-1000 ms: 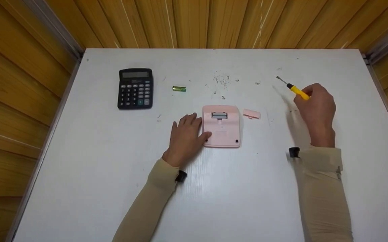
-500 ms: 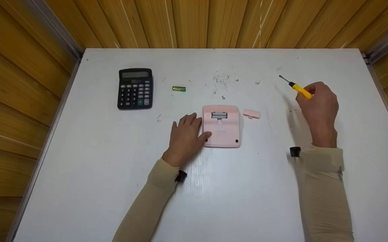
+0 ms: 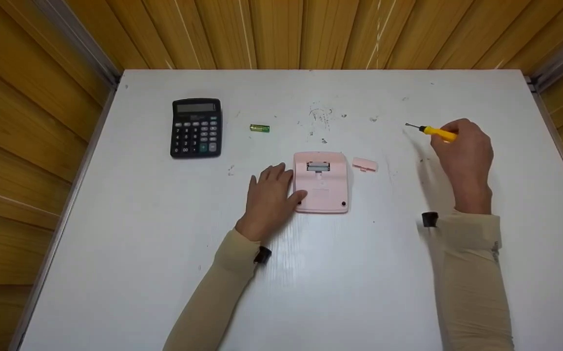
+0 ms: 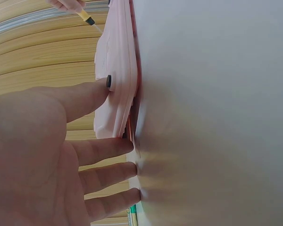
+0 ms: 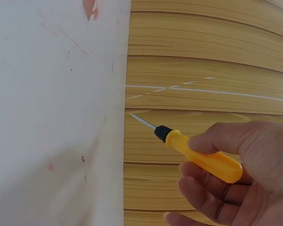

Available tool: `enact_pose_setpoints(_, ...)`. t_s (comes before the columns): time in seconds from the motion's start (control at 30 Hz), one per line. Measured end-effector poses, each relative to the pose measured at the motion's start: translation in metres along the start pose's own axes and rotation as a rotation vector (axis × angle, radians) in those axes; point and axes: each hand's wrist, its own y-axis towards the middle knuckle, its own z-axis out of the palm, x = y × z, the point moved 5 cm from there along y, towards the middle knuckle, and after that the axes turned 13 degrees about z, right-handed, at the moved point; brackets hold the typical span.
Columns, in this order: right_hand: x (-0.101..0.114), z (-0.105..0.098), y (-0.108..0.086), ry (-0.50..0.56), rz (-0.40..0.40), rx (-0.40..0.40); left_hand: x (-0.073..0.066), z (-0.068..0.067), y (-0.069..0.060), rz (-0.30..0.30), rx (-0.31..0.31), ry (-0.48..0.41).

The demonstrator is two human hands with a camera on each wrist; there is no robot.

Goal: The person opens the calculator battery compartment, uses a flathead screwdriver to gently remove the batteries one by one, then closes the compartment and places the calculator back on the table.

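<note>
Wood-grained panels [image 3: 281, 34] ran along the top and both sides of the frame, and below them spread my white table [image 3: 164, 273], marked with small dark scuffs. The pink device [image 3: 330, 192] lay back side up at the centre, its battery slot [image 3: 318, 166] uncovered near its top edge and holding something pale and cylindrical. My left hand [image 3: 270, 202] was just left of it, fingers straight and apart with their tips on the table, thumb resting on the device's lower left corner beside a black foot. At the right of the frame, my right hand [image 3: 464, 153] pinched the yellow screwdriver [image 3: 441, 134] by its handle, raised above the surface, the tip pointing left. A small pink cover [image 3: 364, 165] lay just right of the device. Toward the upper left were a green battery [image 3: 260, 128] and, farther left, a black calculator [image 3: 196, 127].
</note>
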Motion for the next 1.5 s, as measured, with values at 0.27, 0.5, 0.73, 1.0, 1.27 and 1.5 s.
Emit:
enact_pose_setpoints(0.27,0.001,-0.001,-0.001,0.02,-0.048,-0.053,0.0,0.002,0.002,-0.007,0.011,0.01)
enact_pose_setpoints(0.5,0.002,-0.002,-0.003,0.039,-0.096,-0.095,0.001,0.002,0.002,-0.012,0.016,0.01)
enact_pose_setpoints(0.73,0.004,0.001,-0.003,0.105,-0.113,-0.043,0.001,0.002,0.002,-0.017,0.017,0.007)
enact_pose_setpoints(1.0,0.011,0.001,-0.007,0.17,-0.217,-0.059,0.001,0.002,0.002,-0.015,0.01,0.012)
enact_pose_setpoints(1.27,0.015,-0.002,-0.014,0.265,-0.304,-0.13,0.002,0.002,0.0,-0.004,0.012,0.003)
enact_pose_setpoints(1.5,0.019,0.002,-0.015,0.282,-0.317,-0.065,0.002,0.002,0.001,-0.001,0.018,0.007)
